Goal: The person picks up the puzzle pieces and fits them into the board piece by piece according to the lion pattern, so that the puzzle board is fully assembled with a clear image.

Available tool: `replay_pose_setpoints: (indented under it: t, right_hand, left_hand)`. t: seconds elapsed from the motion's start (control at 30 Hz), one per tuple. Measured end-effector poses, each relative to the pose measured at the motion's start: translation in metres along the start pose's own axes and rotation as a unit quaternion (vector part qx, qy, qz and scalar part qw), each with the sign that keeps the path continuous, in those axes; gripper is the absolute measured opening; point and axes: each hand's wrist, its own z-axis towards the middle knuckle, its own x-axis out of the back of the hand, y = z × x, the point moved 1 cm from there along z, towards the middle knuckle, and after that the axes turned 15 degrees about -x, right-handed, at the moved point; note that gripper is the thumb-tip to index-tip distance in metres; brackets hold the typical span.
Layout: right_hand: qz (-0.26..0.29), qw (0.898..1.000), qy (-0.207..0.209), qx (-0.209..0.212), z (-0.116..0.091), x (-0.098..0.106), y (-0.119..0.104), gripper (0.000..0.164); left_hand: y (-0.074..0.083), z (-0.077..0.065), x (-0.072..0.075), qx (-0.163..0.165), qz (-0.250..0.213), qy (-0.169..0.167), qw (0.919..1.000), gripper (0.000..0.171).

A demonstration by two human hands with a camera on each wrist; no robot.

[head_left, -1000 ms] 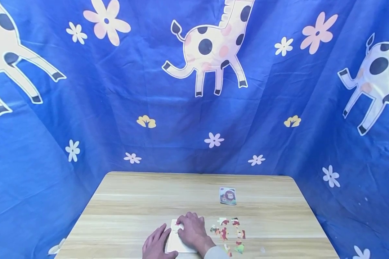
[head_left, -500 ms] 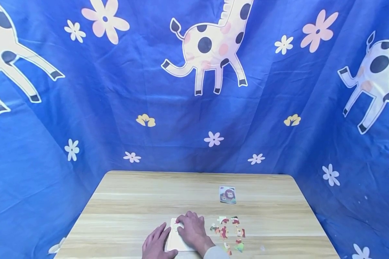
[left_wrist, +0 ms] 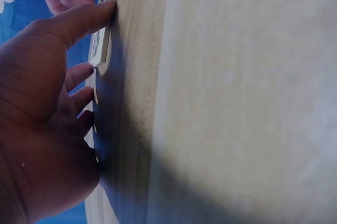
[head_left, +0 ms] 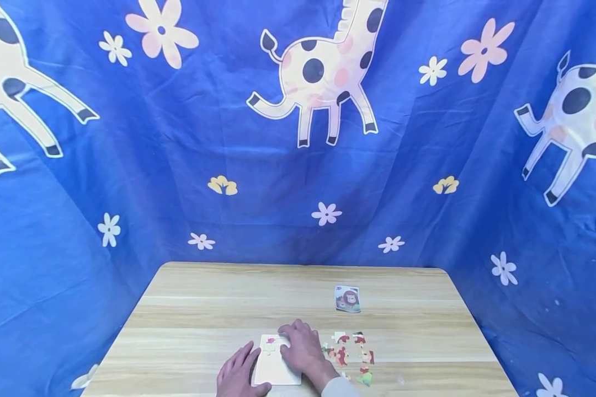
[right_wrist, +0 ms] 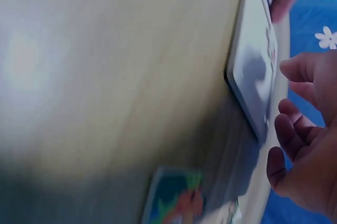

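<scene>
A white puzzle board (head_left: 278, 372) lies flat near the front of the wooden table. At its upper left corner sits a pale puzzle piece (head_left: 269, 347) with a pink patch. My left hand (head_left: 238, 372) rests at the board's left side; its thumb touches the near edge and a fingertip reaches the corner, as the left wrist view shows. Over the board's right part hovers my right hand (head_left: 305, 347), its fingers loosely bent. In the right wrist view those fingers (right_wrist: 297, 68) stand apart from the board (right_wrist: 255, 60) and hold nothing.
Several loose puzzle pieces (head_left: 342, 357) lie right of the board, among them a green one (head_left: 365, 377). A picture card (head_left: 347, 299) with a lion lies farther back. Blue patterned cloth (head_left: 258, 220) hangs around the table (head_left: 203, 309).
My right hand has let go of the pale puzzle piece and moved a little right and back, uncovering it in the board's corner. The left hand has stayed in place.
</scene>
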Motion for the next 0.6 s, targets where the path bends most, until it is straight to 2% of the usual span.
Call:
replay_pose_setpoints:
  t: [0.23, 0.4, 0.5, 0.6]
  right_hand:
    - [0.006, 1.000, -0.005, -0.017, 0.002, 0.014, 0.020, 0.037]
    - [0.011, 1.000, -0.001, -0.015, 0.000, 0.024, 0.032, 0.037]
    - [0.016, 1.000, 0.005, -0.012, 0.000, 0.030, 0.037, 0.038]
    - [0.024, 1.000, 0.009, -0.013, -0.001, 0.034, 0.041, 0.038]
  left_hand:
    - [0.002, 0.000, 0.002, 0.007, -0.012, -0.008, 0.9999, 0.085]
    - [-0.001, 0.000, 0.000, 0.006, 0.002, -0.011, 0.9999, 0.085]
    - [-0.002, -0.001, 0.000, 0.003, 0.014, -0.008, 0.9999, 0.085]
    - [0.000, -0.001, 0.001, -0.001, 0.008, 0.000, 1.0000, 0.085]
